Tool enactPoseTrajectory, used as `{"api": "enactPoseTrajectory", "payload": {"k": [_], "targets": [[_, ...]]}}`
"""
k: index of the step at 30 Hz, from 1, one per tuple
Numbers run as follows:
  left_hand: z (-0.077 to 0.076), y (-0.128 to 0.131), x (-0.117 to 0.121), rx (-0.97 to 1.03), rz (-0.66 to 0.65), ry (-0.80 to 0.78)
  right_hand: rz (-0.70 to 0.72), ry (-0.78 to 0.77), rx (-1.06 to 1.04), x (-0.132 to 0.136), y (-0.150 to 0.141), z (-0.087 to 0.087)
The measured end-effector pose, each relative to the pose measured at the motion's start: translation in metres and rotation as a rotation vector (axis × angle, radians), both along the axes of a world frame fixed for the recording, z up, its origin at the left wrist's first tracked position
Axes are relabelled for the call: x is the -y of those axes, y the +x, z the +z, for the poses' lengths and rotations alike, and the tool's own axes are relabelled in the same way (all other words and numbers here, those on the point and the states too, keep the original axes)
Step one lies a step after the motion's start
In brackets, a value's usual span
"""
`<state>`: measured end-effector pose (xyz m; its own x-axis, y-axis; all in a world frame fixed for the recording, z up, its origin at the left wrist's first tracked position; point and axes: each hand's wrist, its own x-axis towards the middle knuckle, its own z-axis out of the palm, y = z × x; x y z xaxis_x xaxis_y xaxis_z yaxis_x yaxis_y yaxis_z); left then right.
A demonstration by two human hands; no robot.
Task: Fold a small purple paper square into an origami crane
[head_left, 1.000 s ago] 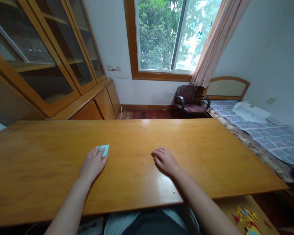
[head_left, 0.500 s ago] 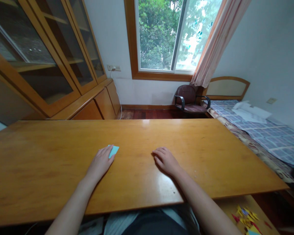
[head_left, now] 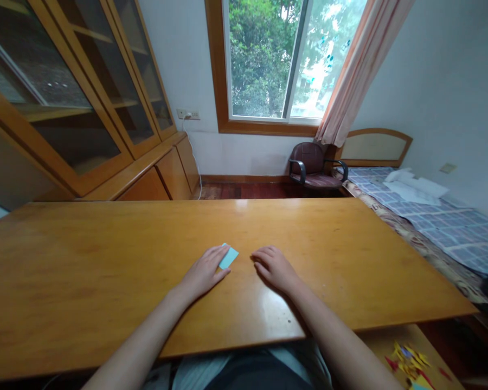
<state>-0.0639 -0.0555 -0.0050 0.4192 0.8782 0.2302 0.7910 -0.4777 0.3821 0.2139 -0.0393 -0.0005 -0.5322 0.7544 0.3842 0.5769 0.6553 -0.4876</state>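
Note:
A small light blue piece of paper (head_left: 229, 258) lies on the wooden table (head_left: 106, 303), partly covered by the fingers of my left hand (head_left: 207, 271). Those fingers press over its left side, with the thumb apart below it, so its hidden part cannot be made out. To the right of the paper, a short gap away, my right hand (head_left: 275, 267) rests on the tabletop. Its fingers are loosely bent, the thumb stands a little apart, and nothing shows in it.
An open drawer (head_left: 390, 346) at the lower right holds yellow and red paper pieces (head_left: 410, 362). Beyond the table stand a brown armchair (head_left: 312, 162), a bed (head_left: 447, 233) and a glass-fronted cabinet (head_left: 146, 157).
My left hand has moved to the right across the table with the light blue paper, closer to my right hand. My right hand has stayed almost in place.

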Motion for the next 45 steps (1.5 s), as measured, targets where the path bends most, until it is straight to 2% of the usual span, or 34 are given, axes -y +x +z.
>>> {"api": "enactPoseTrajectory", "payload": {"k": [5,11,20,26,29,34,39,45], "targets": [[0.000,0.022,-0.003,0.086,-0.074,-0.041,-0.007,-0.050,0.006,-0.004,-0.001,-0.001],[0.001,0.038,-0.014,0.141,-0.088,-0.053,-0.040,-0.093,-0.017,-0.011,0.000,-0.004],[-0.005,0.037,-0.033,0.221,-0.103,-0.119,-0.019,-0.106,-0.003,-0.042,0.000,-0.012],[-0.003,0.035,-0.033,0.275,-0.109,-0.161,-0.018,-0.134,-0.001,-0.057,-0.006,-0.015],[-0.001,0.036,-0.030,0.212,-0.085,-0.094,-0.072,-0.156,-0.016,-0.055,-0.009,-0.017],[-0.002,0.038,-0.027,0.075,0.044,0.048,-0.195,-0.213,-0.007,-0.046,-0.014,-0.022],[-0.005,0.039,-0.027,-0.020,0.110,0.060,-0.239,-0.181,0.009,-0.038,-0.016,-0.023],[-0.006,0.040,-0.027,-0.013,0.110,0.042,-0.291,-0.098,0.028,-0.029,-0.018,-0.018]]}}
